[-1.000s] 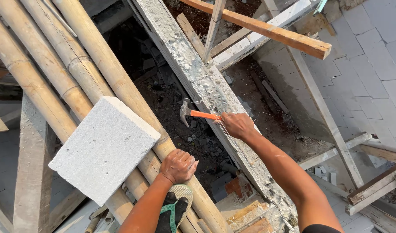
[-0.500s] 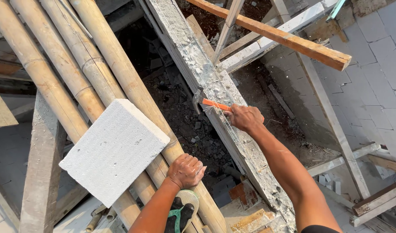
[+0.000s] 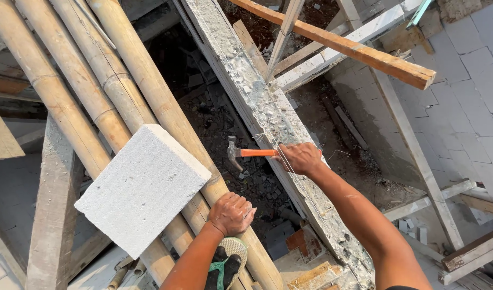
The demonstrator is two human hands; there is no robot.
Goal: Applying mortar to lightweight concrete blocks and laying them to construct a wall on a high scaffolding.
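- R hand [image 3: 300, 159] gripping orange-handled hammer [image 3: 245, 154], head beside concrete beam [image 3: 257, 102].
- L hand [image 3: 231, 213] clenched on bamboo pole [image 3: 166, 115], next to white block [image 3: 141, 188].
- Progress: beam crusted w/ mortar, thin wire across it; done/left unclear.

Bamboo poles [image 3: 90, 91] run from upper left to lower centre, side by side. A block [image 3: 141, 188] lies on them, and just right of the block the left hand [image 3: 231, 214] rests on the nearest pole. Right of the poles a concrete beam [image 3: 257, 102] slants the same way (a gap of rubble [image 3: 225, 123] lies between, far below). The right hand [image 3: 299, 158] sits on the beam and holds a hammer [image 3: 246, 153] out over that gap. A wooden plank [image 3: 343, 45] crosses above the beam's upper end. A sandalled foot [image 3: 227, 266] shows below the left hand.
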